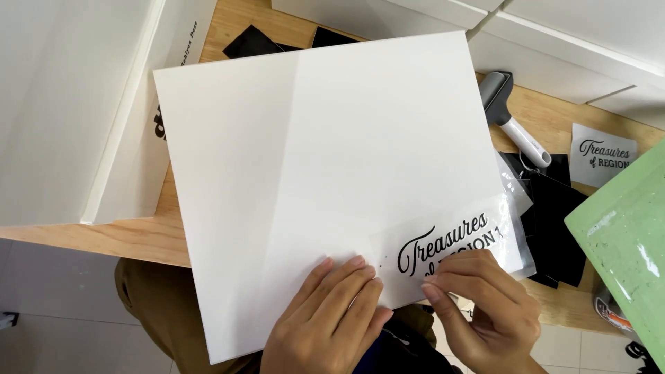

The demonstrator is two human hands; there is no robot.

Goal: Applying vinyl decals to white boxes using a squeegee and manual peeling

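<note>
**2 hands on a white board**

I see the big white board [312, 173] lying across the wooden table [145, 239], its near edge hanging off. My left hand [332, 318] lies flat, fingers spread, pressing the board. Just beside it, my right hand [485, 312] pinches the clear lettered sticker [450, 242] — at the board's lower right corner. Further right: a roller [509, 114], black sheets [554, 221], a green mat [623, 242].

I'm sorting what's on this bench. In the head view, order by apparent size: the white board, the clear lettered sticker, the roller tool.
1. white board
2. clear lettered sticker, partly covered by the right hand
3. roller tool, though it lies farther off
</note>
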